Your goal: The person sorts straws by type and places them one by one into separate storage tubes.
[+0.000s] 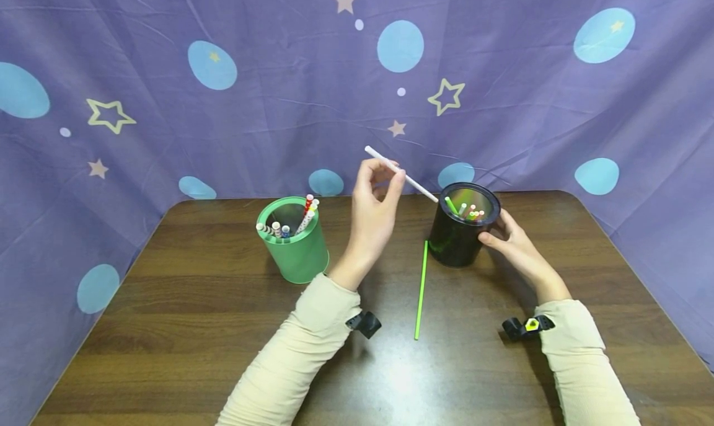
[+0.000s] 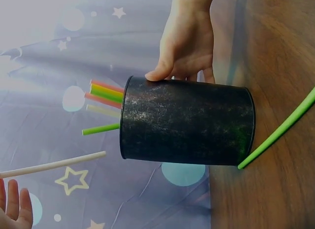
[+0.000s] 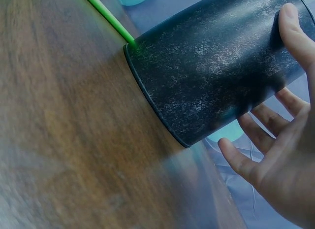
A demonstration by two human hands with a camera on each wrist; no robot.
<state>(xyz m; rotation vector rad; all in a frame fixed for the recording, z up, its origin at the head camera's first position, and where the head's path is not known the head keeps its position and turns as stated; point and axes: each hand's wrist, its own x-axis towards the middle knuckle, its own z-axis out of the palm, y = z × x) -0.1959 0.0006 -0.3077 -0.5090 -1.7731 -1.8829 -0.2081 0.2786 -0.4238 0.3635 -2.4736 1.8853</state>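
My left hand (image 1: 375, 196) pinches a white paper straw (image 1: 418, 186) between thumb and fingers. The straw slants down to the right. In the left wrist view its lower end is just short of the rim of a black cup (image 2: 187, 123), apart from it. My right hand (image 1: 521, 249) holds that cup from the right, with the thumb on the near side and the fingers behind. Inside the cup stand several coloured straws (image 2: 106, 93). A bright green straw (image 1: 421, 292) lies on the table, one end by the cup's base.
A green cup (image 1: 298, 258) with several patterned paper straws (image 1: 307, 218) stands to the left of my left hand. Under everything is a brown wooden table (image 1: 184, 327). A purple curtain (image 1: 301, 122) with stars and blue spots hangs behind it.
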